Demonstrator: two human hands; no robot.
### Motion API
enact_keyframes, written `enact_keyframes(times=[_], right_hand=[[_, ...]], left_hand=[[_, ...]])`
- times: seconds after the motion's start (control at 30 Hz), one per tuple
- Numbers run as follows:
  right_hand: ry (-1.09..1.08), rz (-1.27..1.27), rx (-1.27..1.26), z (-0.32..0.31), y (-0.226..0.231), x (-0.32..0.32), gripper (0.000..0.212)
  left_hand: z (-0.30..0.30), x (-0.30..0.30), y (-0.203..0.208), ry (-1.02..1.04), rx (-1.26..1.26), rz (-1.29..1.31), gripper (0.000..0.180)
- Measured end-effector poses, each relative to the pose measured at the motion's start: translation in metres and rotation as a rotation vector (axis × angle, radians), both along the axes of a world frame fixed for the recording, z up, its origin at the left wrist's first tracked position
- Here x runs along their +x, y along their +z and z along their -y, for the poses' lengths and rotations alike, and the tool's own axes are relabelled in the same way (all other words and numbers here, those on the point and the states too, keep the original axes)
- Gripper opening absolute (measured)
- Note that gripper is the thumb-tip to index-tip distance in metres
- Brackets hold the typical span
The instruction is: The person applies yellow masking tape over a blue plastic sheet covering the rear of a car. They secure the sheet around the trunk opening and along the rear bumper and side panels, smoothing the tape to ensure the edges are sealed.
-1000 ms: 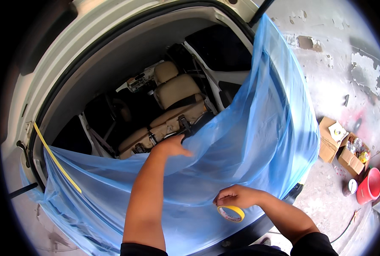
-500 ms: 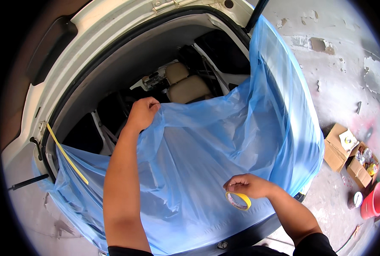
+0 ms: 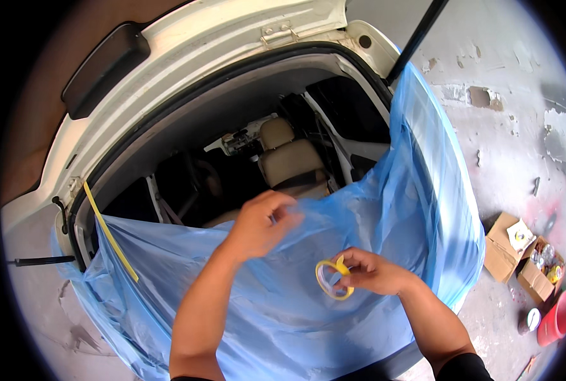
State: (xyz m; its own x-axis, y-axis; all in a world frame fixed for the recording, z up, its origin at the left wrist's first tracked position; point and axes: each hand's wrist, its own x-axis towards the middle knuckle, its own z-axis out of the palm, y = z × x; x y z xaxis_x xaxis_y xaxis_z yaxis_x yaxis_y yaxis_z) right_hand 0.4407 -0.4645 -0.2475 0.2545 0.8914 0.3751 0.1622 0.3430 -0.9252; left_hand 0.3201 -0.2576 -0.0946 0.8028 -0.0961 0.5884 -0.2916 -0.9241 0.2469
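A thin blue plastic sheet (image 3: pixel 372 317) drapes over the lower part of a pale vehicle's open rear. My left hand (image 3: pixel 260 225) is over its upper edge, blurred by motion, with thumb and fingers apart and no film visibly gripped. Just beyond the fingertips, a fold of the film is blurred too. Lower and to the right, my right hand (image 3: pixel 378 272) is closed on a roll of yellow tape (image 3: pixel 323 287), its ring facing left and a short end lifted at the top. On the left, a yellow tape strip (image 3: pixel 110 233) runs down from the opening's frame across the sheet.
Inside the vehicle is a beige seat (image 3: pixel 292 159). Black struts (image 3: pixel 416 39) stand at both sides of the opening. Cardboard boxes (image 3: pixel 502 247), a lidded can (image 3: pixel 529 320) and a red bucket (image 3: pixel 557 319) are on the stained floor at right.
My left hand has moved right and down from where it held the film's edge, which now sags there. My right hand has risen slightly, turning the tape roll more upright. The view has shifted.
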Motion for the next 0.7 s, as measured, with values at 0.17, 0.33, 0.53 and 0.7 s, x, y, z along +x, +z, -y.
enact_keyframes(times=[0.17, 0.33, 0.53, 0.7], right_hand=[[-0.164, 0.057, 0.224, -0.022, 0.069, -0.017, 0.066], [-0.274, 0.180, 0.316, -0.040, 0.109, -0.028, 0.074], [-0.099, -0.013, 0.396, -0.057, 0.124, -0.017, 0.068], [-0.172, 0.053, 0.274, -0.064, 0.082, -0.024, 0.061]], left_hand=[[0.026, -0.003, 0.005, -0.048, -0.106, -0.097, 0.029], [0.025, -0.002, 0.036, -0.048, -0.351, -0.190, 0.014], [-0.012, 0.015, 0.108, 0.155, -0.035, 0.180, 0.013], [-0.044, 0.022, 0.221, 0.469, 0.280, 0.678, 0.017]])
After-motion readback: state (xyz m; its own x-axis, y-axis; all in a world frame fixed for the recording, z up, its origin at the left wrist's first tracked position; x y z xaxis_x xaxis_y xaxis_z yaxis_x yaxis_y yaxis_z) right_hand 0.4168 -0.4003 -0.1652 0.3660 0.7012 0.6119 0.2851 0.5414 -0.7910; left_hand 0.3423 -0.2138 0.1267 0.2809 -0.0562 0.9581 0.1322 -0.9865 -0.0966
